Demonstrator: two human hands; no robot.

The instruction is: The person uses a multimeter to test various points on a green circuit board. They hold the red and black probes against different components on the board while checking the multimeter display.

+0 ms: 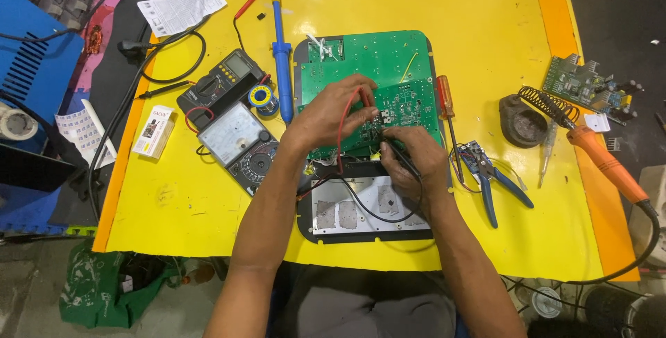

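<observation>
Both hands on the green circuit board [388,74], mid-desk [485,19]. Left hand [329,112] fingers pinch the red probe lead [341,137]; right hand [413,161] fingers grip the black probe [402,159]. Analog meter [239,145] left of board, screwdriver [447,112] right.

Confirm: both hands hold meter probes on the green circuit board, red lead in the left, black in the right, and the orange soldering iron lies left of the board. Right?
One slip. The orange soldering iron lies to the right of the green circuit board, near the mat's right edge, per the head view. The rest holds: left hand on the red lead, right hand on the black lead.
</observation>
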